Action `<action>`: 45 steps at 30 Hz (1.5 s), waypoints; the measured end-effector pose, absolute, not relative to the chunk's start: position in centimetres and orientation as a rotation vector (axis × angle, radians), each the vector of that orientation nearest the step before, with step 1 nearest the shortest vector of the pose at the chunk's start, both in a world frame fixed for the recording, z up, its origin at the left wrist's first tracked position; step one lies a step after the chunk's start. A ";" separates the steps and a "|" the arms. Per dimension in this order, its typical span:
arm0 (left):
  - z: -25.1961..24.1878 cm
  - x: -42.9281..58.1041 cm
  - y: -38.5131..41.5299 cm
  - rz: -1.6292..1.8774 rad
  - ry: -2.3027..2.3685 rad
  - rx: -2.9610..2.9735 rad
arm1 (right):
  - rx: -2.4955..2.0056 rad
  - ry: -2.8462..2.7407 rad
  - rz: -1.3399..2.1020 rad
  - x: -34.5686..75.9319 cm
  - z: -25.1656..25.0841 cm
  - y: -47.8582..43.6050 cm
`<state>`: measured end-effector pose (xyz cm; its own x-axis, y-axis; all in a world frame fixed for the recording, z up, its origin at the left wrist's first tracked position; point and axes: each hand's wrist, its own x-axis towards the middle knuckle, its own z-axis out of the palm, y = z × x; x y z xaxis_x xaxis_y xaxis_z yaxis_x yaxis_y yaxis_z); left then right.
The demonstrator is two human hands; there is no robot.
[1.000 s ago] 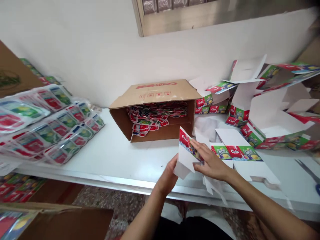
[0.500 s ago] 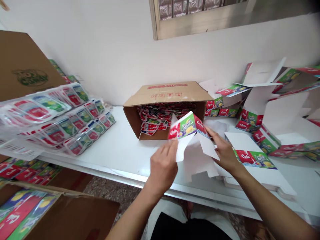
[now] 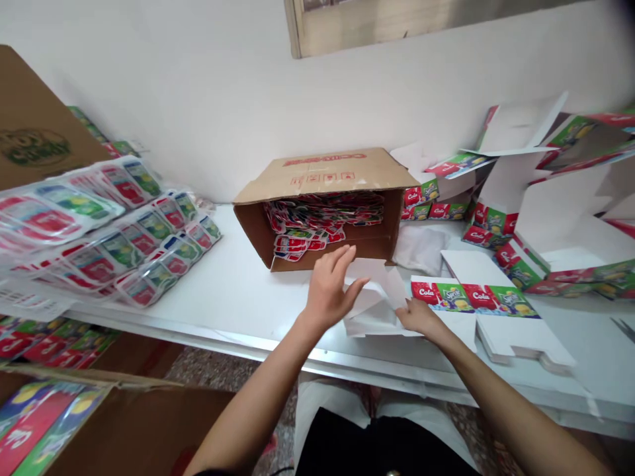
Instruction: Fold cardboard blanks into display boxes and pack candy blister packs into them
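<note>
A small display carton (image 3: 364, 324), white on its inner side, lies partly folded on the table in front of me. My left hand (image 3: 331, 291) is above its left side, fingers stretched out and thumb apart, holding nothing. With closed fingers, my right hand (image 3: 419, 318) grips the carton's right edge by a white flap. Just right of that hand are flat printed carton blanks (image 3: 516, 337) in a stack, showing Cola and Sprite pictures. Behind the carton, a brown cardboard box (image 3: 327, 173) lies on its side, its opening towards me, with many flat drink-printed packets (image 3: 310, 241) inside.
Clear-wrapped strips of printed packets (image 3: 124, 244) are piled on the left of the table (image 3: 248, 297). Folded cartons (image 3: 496, 218) crowd the right back. A plastic bag (image 3: 421, 248) lies beside the brown box. Scissors (image 3: 624, 328) are at far right. An open box (image 3: 139, 423) stands lower left.
The carton has come down from mid-air to the table, its white inside now facing up. My left hand has let go and opened; my right hand has moved lower.
</note>
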<state>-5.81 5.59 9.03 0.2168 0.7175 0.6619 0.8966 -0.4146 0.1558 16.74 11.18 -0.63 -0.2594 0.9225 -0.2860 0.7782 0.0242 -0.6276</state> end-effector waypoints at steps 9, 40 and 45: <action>2.7 -2.7 2.1 -0.419 -1.114 -2.602 | -1.631 -1.886 1.634 16.9 0.5 11.6; 1.0 -0.6 0.2 -0.079 -1.135 -2.473 | -1.920 -2.129 0.870 14.1 0.1 12.4; 0.5 -0.7 0.2 -0.174 -1.144 -2.438 | -1.988 -2.304 0.672 13.0 1.5 12.1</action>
<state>-0.67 0.18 0.54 0.6501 0.7013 0.2926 0.7566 -0.5617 -0.3347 13.00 12.14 1.54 -0.1859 0.9486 -0.2563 0.9376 0.0932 -0.3350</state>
